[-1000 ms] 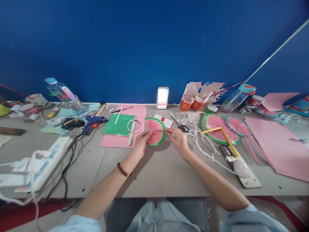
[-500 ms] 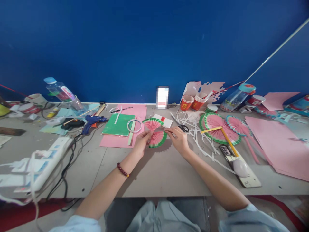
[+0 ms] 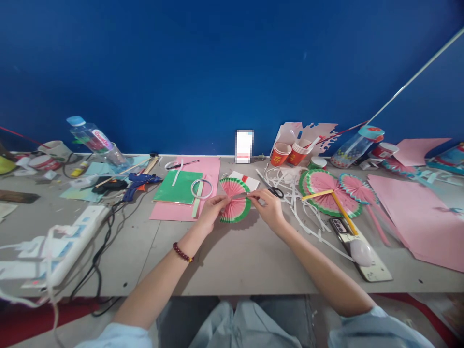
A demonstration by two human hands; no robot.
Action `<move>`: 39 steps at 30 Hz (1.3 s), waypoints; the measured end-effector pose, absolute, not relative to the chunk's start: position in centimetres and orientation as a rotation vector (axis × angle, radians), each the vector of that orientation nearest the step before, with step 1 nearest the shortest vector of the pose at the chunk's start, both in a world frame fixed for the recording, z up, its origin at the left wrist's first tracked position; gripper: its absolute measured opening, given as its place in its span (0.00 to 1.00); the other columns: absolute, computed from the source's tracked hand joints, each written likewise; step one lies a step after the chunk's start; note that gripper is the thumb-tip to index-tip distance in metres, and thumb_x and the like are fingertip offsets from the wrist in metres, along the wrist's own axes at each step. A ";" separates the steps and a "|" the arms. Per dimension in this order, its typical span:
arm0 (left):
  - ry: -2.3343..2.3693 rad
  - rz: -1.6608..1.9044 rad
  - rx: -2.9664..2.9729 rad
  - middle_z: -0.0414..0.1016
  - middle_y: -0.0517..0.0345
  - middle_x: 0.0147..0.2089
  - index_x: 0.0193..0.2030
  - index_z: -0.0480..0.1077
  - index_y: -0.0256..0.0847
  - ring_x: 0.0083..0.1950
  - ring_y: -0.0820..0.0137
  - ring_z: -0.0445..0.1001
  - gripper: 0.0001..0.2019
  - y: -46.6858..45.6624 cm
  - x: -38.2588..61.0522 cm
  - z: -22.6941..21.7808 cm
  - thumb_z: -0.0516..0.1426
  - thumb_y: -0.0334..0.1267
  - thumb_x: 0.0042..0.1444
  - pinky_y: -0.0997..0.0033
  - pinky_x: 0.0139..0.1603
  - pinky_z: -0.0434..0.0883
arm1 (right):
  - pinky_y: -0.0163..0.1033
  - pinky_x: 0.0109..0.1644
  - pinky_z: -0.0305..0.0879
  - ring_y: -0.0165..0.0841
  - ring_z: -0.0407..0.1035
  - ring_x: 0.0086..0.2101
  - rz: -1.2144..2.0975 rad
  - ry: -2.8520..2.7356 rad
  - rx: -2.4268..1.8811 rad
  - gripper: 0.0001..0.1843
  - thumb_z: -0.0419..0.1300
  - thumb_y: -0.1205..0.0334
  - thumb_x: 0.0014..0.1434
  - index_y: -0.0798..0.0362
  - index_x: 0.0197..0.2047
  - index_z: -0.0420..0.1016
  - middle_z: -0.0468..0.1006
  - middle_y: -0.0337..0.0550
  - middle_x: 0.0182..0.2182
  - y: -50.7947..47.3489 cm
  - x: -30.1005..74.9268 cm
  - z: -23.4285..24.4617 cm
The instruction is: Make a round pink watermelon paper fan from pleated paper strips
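A pleated paper fan, pink with a green rim like a watermelon slice, is spread above the table in front of me. My left hand pinches it at the centre where the folds gather. At the green rim on its right side, my right hand has thumb and fingertips closed on the fan's edge. A thin greyish strip runs between the two hands, across the folds; its kind is too small to make out. To the left lies a clear ring of tape over a green paper pack.
Black scissors and white paper strips lie to the right, near finished watermelon fans and a phone. A blue glue gun and power strip are on the left. Red paper cups stand behind.
The fan's two folded parts, apart on the right side before, have come together into one continuous spread. My left hand has shifted slightly left; my right hand has hardly moved.
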State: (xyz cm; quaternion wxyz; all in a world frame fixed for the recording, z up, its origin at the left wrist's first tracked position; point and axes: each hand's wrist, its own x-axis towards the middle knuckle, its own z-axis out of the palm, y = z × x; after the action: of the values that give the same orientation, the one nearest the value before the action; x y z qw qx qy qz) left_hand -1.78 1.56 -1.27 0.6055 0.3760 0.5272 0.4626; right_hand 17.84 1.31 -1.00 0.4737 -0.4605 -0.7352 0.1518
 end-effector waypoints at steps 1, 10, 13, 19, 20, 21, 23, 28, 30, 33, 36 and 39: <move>1.218 1.060 0.884 0.74 0.57 0.29 0.30 0.76 0.39 0.26 0.75 0.65 0.16 1.6 -1.8 -1.3 0.66 0.47 0.37 0.77 0.24 0.58 | 0.39 0.39 0.67 0.35 0.71 0.33 0.348 -1.791 -1.140 0.09 0.54 0.60 0.60 0.49 0.35 0.75 0.77 0.43 0.32 1.3 17.9 -1.0; 1.217 1.045 0.951 0.74 0.56 0.31 0.29 0.76 0.40 0.30 0.73 0.66 0.13 1.5 -1.9 -0.9 0.66 0.46 0.38 0.77 0.26 0.60 | 0.40 0.42 0.67 0.35 0.70 0.33 0.252 -1.783 -1.169 0.11 0.54 0.58 0.61 0.47 0.44 0.73 0.76 0.43 0.31 1.6 18.1 -1.8; 1.201 1.039 0.953 0.74 0.56 0.31 0.29 0.76 0.40 0.31 0.72 0.67 0.14 1.5 -1.9 -0.8 0.66 0.46 0.37 0.77 0.26 0.60 | 0.41 0.41 0.68 0.35 0.70 0.33 0.257 -1.768 -1.152 0.11 0.54 0.57 0.61 0.47 0.43 0.75 0.77 0.44 0.32 1.7 18.2 -1.8; 1.178 1.031 0.938 0.75 0.56 0.31 0.29 0.76 0.41 0.30 0.72 0.68 0.14 1.5 -2.0 -0.8 0.66 0.47 0.36 0.77 0.26 0.60 | 0.43 0.42 0.69 0.37 0.72 0.35 0.258 -1.744 -1.112 0.10 0.55 0.58 0.60 0.46 0.37 0.78 0.79 0.44 0.33 1.5 18.0 -1.2; 1.175 1.030 0.933 0.75 0.56 0.32 0.29 0.76 0.41 0.29 0.73 0.68 0.14 1.5 -2.0 -0.8 0.66 0.47 0.36 0.77 0.25 0.60 | 0.43 0.42 0.69 0.37 0.72 0.35 0.259 -1.741 -1.109 0.10 0.55 0.58 0.60 0.46 0.37 0.78 0.79 0.44 0.33 1.5 18.0 -1.2; 1.172 1.028 0.925 0.75 0.56 0.31 0.29 0.76 0.41 0.29 0.73 0.67 0.14 1.5 -2.0 -0.8 0.67 0.47 0.36 0.77 0.25 0.60 | 0.43 0.42 0.69 0.37 0.72 0.35 0.262 -1.739 -1.104 0.10 0.55 0.58 0.60 0.46 0.37 0.78 0.79 0.44 0.33 1.5 18.0 -1.1; 1.160 1.018 0.905 0.75 0.57 0.31 0.29 0.76 0.41 0.28 0.74 0.67 0.14 1.6 -2.0 -0.9 0.67 0.46 0.37 0.77 0.25 0.60 | 0.43 0.42 0.69 0.37 0.72 0.35 0.265 -1.734 -1.089 0.10 0.55 0.59 0.60 0.46 0.37 0.78 0.79 0.44 0.33 1.5 18.0 -1.2; 1.146 1.038 0.867 0.75 0.57 0.32 0.31 0.76 0.41 0.29 0.74 0.67 0.14 1.7 -2.1 -1.1 0.67 0.45 0.36 0.77 0.27 0.61 | 0.43 0.42 0.69 0.37 0.72 0.36 0.275 -1.752 -1.089 0.10 0.55 0.60 0.60 0.46 0.38 0.78 0.79 0.44 0.33 1.6 18.0 -1.2; 1.149 1.053 0.855 0.75 0.57 0.32 0.31 0.76 0.41 0.30 0.74 0.67 0.15 1.7 -2.1 -1.1 0.67 0.45 0.36 0.77 0.27 0.61 | 0.43 0.42 0.70 0.36 0.72 0.36 0.279 -1.764 -1.092 0.10 0.54 0.60 0.60 0.46 0.38 0.78 0.79 0.43 0.33 1.5 18.0 -1.1; 1.164 1.060 0.855 0.74 0.58 0.31 0.31 0.76 0.41 0.28 0.75 0.66 0.14 1.7 -2.1 -1.1 0.67 0.45 0.36 0.77 0.26 0.60 | 0.43 0.42 0.70 0.36 0.72 0.36 0.273 -1.772 -1.087 0.11 0.54 0.61 0.60 0.47 0.37 0.78 0.79 0.43 0.33 1.5 17.9 -1.0; 1.171 1.066 0.871 0.74 0.58 0.30 0.31 0.76 0.41 0.27 0.76 0.65 0.14 1.8 -2.1 -1.1 0.67 0.45 0.37 0.77 0.26 0.60 | 0.42 0.42 0.69 0.36 0.72 0.36 0.261 -1.778 -1.082 0.11 0.54 0.62 0.61 0.47 0.37 0.78 0.79 0.43 0.33 1.5 17.9 -1.1; 1.173 1.068 0.880 0.75 0.60 0.29 0.31 0.76 0.41 0.25 0.77 0.65 0.14 1.9 -2.1 -1.2 0.67 0.46 0.37 0.77 0.26 0.60 | 0.41 0.41 0.69 0.35 0.72 0.35 0.243 -1.784 -1.079 0.11 0.54 0.63 0.61 0.48 0.36 0.78 0.79 0.43 0.33 1.6 17.9 -1.2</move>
State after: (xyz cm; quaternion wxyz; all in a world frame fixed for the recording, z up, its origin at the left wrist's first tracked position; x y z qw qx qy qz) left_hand -2.15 1.90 -1.21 0.6160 0.3822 0.5094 0.4637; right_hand 17.90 1.55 -1.25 0.4979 -0.4456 -0.7372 0.1006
